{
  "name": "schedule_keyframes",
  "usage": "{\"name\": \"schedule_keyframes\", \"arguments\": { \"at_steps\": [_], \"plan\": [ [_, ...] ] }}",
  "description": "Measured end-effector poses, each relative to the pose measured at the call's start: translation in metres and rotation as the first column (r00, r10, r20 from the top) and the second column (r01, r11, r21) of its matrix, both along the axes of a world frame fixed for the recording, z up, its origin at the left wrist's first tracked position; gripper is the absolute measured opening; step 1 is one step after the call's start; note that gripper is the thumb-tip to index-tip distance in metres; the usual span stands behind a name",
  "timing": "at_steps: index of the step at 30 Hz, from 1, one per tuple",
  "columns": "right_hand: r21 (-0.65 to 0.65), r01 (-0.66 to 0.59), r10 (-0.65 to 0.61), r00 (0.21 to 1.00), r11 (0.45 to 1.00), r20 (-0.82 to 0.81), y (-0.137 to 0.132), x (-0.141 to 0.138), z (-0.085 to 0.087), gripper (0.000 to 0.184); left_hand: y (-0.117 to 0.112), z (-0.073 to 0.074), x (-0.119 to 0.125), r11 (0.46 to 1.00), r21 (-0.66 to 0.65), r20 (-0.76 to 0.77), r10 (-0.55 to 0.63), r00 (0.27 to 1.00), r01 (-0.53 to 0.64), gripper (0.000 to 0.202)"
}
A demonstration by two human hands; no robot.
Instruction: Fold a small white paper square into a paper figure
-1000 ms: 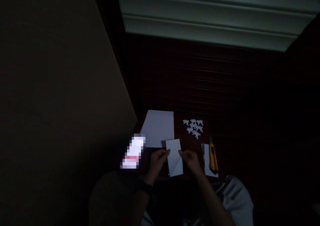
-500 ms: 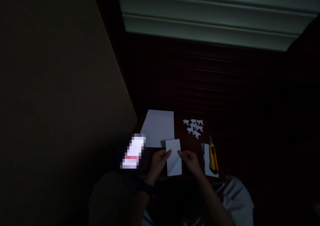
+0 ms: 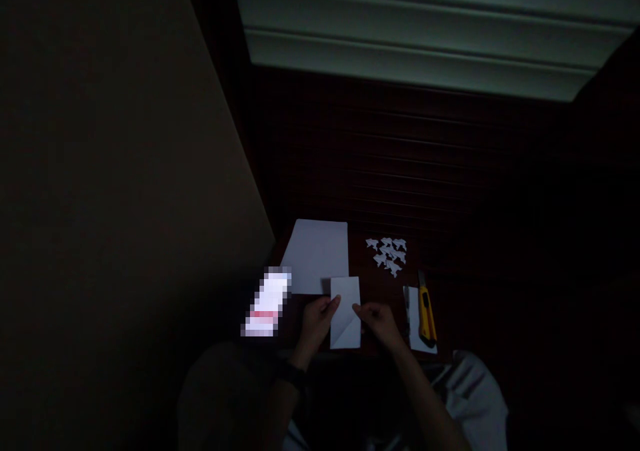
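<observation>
Between my hands is a white sheet of paper, an upright rectangle with a diagonal crease or fold line across its lower part. My left hand pinches its left edge, the thumb lying on top. On the opposite edge, my right hand grips the paper between thumb and fingers. The paper's top overlaps the corner of a larger white sheet lying on the dark table. Fingers behind the paper are hidden.
Several small folded white paper pieces lie in a cluster at the back right. A yellow utility knife rests on a white paper at the right, beside a dark slim item. On the left glows a blurred-out phone-like screen.
The held paper has shifted slightly left and straightened a little. My right hand's thumb has moved slightly left and down along it. Everything else stays in place.
</observation>
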State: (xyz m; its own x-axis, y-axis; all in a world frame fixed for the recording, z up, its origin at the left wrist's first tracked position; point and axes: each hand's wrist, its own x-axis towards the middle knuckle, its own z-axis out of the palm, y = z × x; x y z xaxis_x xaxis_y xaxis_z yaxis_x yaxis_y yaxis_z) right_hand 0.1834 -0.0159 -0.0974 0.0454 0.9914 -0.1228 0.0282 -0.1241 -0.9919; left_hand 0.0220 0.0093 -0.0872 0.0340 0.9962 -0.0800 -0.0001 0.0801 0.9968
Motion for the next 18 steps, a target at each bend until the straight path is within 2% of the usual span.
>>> {"name": "schedule_keyframes", "arguments": {
  "at_steps": [7, 11, 15, 18],
  "plan": [
    [-0.04, 0.013, -0.013, 1.0, 0.999, 0.01, 0.001, -0.003, -0.002, 0.039, 0.003, -0.009, 0.002, 0.999, 0.028, 0.012, 0.023, 1.0, -0.023, 0.036],
    [-0.021, 0.031, -0.03, 0.999, 0.999, 0.01, 0.001, -0.003, -0.002, 0.039, 0.001, -0.007, 0.001, 0.999, 0.007, 0.023, -0.037, 0.999, 0.036, 0.033],
    [0.009, 0.08, -0.08, 0.997, 0.997, 0.005, 0.002, -0.002, -0.002, 0.038, -0.003, -0.002, 0.002, 0.984, -0.071, 0.095, -0.154, 0.983, 0.161, 0.059],
    [0.015, 0.116, -0.116, 0.993, 0.993, 0.02, 0.003, -0.003, -0.002, 0.038, -0.005, 0.001, 0.002, 0.972, -0.081, 0.136, -0.209, 0.968, 0.221, 0.071]
  ]
}}
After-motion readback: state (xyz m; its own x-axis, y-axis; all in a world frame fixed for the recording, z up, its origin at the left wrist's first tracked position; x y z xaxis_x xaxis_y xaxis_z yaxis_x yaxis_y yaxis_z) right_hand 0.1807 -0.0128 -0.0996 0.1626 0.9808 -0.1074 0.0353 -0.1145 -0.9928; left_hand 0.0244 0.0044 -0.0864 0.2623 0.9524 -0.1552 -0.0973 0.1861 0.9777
